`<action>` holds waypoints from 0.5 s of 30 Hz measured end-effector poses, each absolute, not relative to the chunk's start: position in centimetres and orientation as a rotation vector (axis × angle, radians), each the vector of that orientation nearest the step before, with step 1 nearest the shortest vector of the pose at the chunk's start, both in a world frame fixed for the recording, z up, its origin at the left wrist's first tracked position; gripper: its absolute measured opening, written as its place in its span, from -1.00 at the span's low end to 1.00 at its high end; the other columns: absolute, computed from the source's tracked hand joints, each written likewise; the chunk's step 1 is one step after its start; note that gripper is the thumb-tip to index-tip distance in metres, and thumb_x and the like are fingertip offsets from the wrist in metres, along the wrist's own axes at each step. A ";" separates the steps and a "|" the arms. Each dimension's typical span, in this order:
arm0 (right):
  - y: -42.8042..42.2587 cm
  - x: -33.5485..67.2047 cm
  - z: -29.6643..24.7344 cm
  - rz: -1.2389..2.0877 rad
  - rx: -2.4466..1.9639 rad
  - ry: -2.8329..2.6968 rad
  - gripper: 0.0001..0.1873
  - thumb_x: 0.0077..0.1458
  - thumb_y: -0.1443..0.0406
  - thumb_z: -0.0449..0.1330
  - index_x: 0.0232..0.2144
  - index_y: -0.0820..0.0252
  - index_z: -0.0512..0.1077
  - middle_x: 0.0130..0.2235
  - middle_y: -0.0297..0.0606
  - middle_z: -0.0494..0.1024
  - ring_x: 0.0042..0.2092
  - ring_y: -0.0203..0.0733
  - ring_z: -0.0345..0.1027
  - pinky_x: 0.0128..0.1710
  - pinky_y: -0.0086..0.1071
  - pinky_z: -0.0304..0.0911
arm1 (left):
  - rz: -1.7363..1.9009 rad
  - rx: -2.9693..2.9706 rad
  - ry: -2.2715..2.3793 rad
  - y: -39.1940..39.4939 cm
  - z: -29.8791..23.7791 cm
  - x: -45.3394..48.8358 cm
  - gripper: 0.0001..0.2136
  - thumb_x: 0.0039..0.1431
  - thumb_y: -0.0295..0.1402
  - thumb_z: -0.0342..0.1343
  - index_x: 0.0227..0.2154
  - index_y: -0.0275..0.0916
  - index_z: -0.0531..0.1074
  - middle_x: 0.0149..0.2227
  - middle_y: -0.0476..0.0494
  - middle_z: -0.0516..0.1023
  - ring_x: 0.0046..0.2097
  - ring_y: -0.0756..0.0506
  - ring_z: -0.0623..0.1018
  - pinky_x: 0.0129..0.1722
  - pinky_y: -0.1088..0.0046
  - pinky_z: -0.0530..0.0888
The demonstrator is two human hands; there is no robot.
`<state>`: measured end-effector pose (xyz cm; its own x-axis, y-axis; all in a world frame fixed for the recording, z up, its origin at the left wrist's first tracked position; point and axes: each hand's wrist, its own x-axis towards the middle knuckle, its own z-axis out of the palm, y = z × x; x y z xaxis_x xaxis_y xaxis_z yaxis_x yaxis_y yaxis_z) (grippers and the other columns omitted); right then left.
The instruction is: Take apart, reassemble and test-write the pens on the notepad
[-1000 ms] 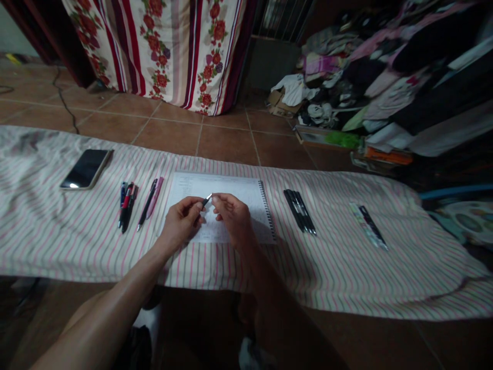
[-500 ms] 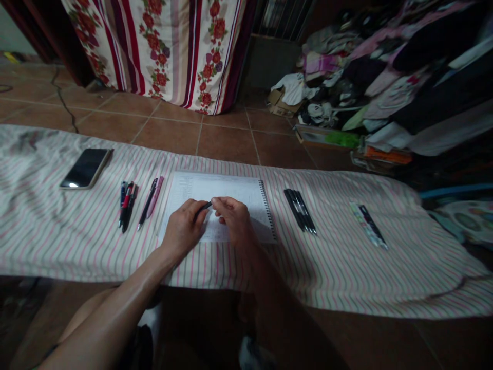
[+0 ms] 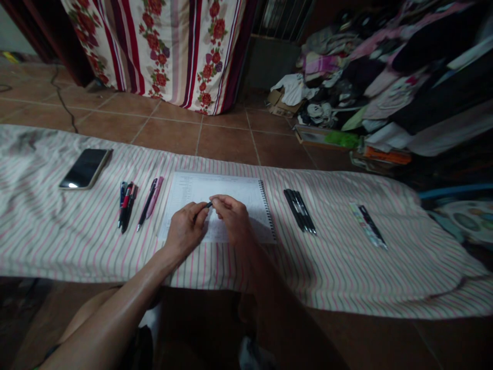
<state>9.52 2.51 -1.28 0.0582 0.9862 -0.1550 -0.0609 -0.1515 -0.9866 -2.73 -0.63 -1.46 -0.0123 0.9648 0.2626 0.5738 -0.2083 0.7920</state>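
Over a spiral notebook (image 3: pixel 227 184) with faint writing, both hands meet at a dark pen (image 3: pixel 208 205). My left hand (image 3: pixel 186 224) is closed around the pen, hiding most of its length. The fingertips of my right hand (image 3: pixel 231 211) pinch its other end. To the left of the notebook lie a black pen (image 3: pixel 147 205) and a pink pen (image 3: pixel 155 197) side by side. Farther left is a small bunch of pens (image 3: pixel 126 205), one of them red and black. Several black pens (image 3: pixel 299 211) lie in a row right of the notebook.
A phone (image 3: pixel 85 168) lies at the left of the striped cloth (image 3: pixel 239 264). Two more pens (image 3: pixel 368 226) rest far right. Beyond the cloth are a floral curtain (image 3: pixel 173 51), a tiled floor (image 3: pixel 225 136) and a heap of clothes (image 3: pixel 346 77).
My hands have drawn slightly closer together, and less of the dark pen shows between them. The things on the cloth stay where they were.
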 end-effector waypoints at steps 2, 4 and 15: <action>2.4 9.5 -1.1 1.356 -1.290 -1.011 -0.69 -0.16 0.13 0.22 -0.36 0.18 0.54 -0.54 -0.39 0.42 -0.52 -0.38 0.19 -0.54 -0.49 0.13 | 1.104 1.840 1.633 -0.6 -1.5 -2.8 -0.80 0.17 -0.37 0.00 -0.25 -0.20 0.51 -0.51 -0.03 0.43 -0.46 -0.05 0.42 -0.38 0.44 0.30; 2.2 9.4 -0.7 1.406 -1.289 -0.954 -0.65 -0.16 0.11 0.23 -0.32 0.18 0.51 -0.47 -0.36 0.47 -0.48 -0.38 0.24 -0.52 -0.50 0.16 | 1.099 1.878 1.662 -0.7 -1.5 -2.9 -0.79 0.18 -0.36 -0.02 -0.23 -0.21 0.50 -0.48 -0.05 0.44 -0.43 -0.06 0.43 -0.36 0.43 0.31; 2.2 9.8 -0.6 1.356 -1.364 -0.968 -0.74 -0.22 0.14 0.29 -0.49 0.21 0.50 -0.54 -0.36 0.46 -0.47 -0.35 0.26 -0.50 -0.48 0.16 | 1.089 1.970 1.658 -0.8 -1.6 -2.8 -0.78 0.19 -0.36 -0.03 -0.21 -0.19 0.50 -0.42 -0.10 0.48 -0.37 -0.09 0.46 -0.32 0.43 0.34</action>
<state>9.80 2.21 -0.64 0.0722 0.9673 -0.2431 -0.0846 -0.2369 -0.9678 -2.79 -0.77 -1.62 0.0233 0.9431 0.3317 0.6790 -0.2585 0.6871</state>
